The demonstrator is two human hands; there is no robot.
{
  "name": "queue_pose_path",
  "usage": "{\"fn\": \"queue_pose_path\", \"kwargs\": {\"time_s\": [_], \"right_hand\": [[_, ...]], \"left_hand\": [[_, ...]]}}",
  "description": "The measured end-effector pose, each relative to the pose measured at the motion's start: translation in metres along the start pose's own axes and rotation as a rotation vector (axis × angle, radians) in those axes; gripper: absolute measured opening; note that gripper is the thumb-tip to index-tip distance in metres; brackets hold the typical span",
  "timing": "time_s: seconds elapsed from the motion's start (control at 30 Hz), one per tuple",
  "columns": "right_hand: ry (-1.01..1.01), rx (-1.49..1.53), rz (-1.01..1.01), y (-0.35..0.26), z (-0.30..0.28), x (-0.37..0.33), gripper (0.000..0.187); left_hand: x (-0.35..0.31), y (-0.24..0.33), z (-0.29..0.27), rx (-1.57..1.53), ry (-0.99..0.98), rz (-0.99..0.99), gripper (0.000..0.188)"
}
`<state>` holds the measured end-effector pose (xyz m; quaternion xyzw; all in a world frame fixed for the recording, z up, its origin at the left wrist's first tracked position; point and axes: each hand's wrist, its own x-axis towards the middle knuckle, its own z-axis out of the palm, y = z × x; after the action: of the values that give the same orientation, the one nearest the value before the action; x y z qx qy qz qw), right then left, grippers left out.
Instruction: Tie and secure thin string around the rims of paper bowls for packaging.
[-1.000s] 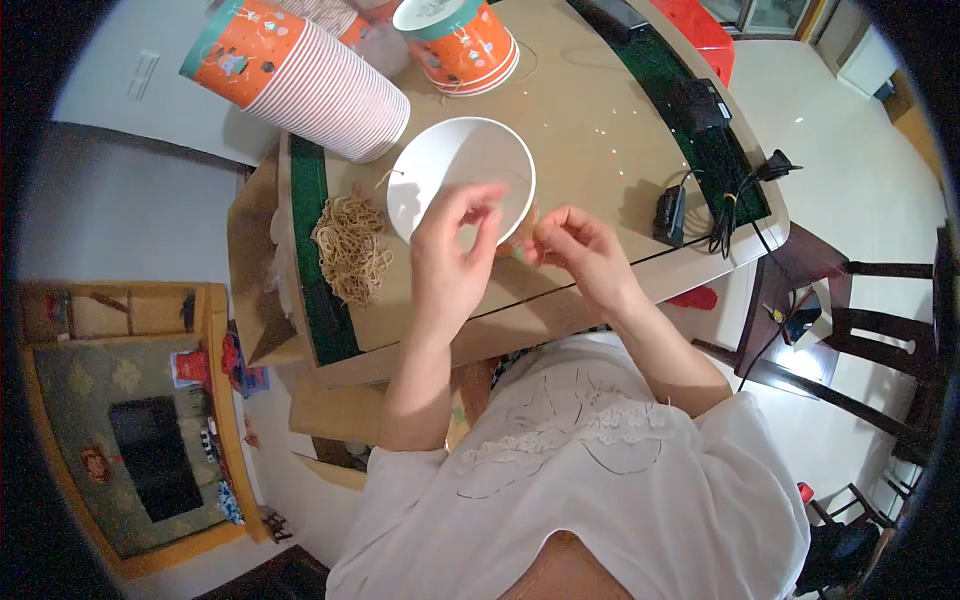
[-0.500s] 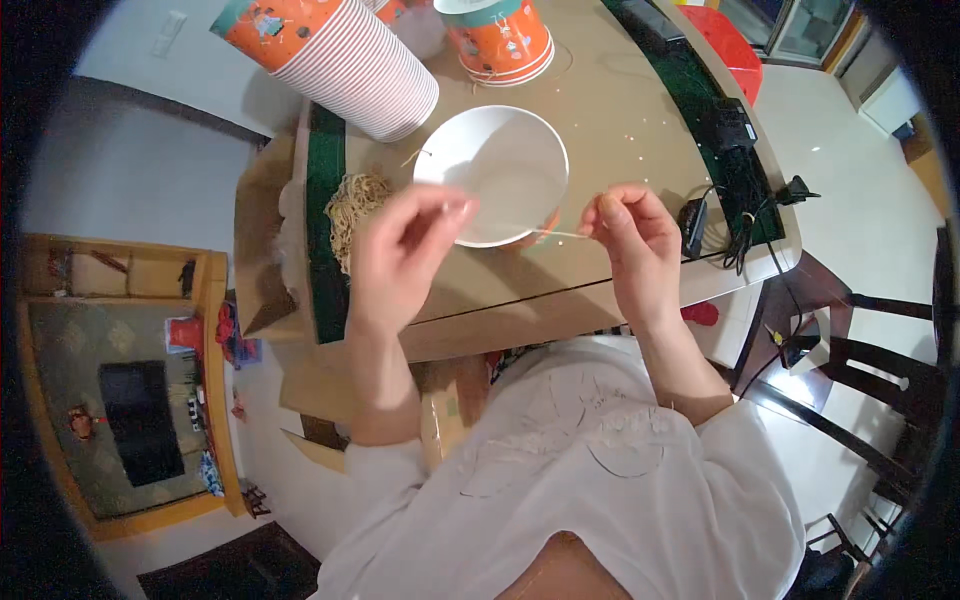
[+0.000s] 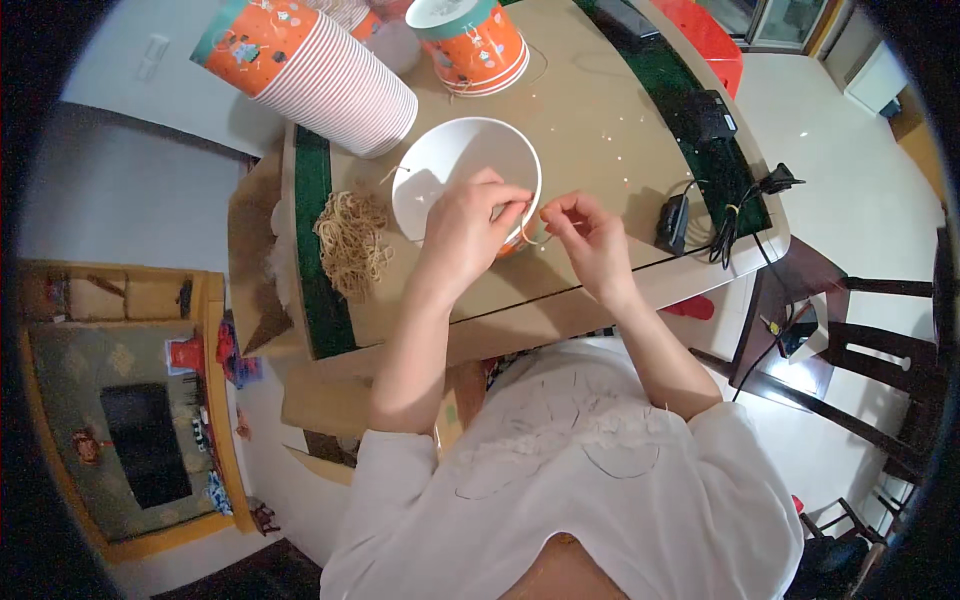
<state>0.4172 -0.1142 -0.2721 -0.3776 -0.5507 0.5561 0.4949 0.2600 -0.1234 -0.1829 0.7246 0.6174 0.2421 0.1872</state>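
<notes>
With left hand (image 3: 468, 222), pinches thin twine (image 3: 527, 237) at right rim of white-lined paper bucket (image 3: 465, 150); with right hand (image 3: 592, 245), fingertips closed, seems to pinch it also, probably for controlling slack. Beyond left hand, shows bucket without visible contents, though partly covered. Left of this hand, keeps tangled twine bundle (image 3: 352, 245), probably for easy reach; farther beyond, nested bucket stack (image 3: 340, 85).

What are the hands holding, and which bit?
Thin string: the left hand seems to pinch it near the white bucket; whether at an end can't be told. The right hand is beside it too, hold unclear.
</notes>
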Motion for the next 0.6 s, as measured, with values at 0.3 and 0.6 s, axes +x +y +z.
{"fn": "queue_pose_path", "kwargs": {"time_s": [0.3,0.6], "right_hand": [[-0.01,-0.035,0.041,-0.006,0.004,0.0,0.011],[-0.005,-0.139,-0.037,-0.009,0.002,0.001,0.011]], "left_hand": [[-0.001,0.011,-0.007,-0.113,0.017,-0.162,0.016],[0.002,0.004,-0.003,0.084,0.105,-0.149,0.013]]}}
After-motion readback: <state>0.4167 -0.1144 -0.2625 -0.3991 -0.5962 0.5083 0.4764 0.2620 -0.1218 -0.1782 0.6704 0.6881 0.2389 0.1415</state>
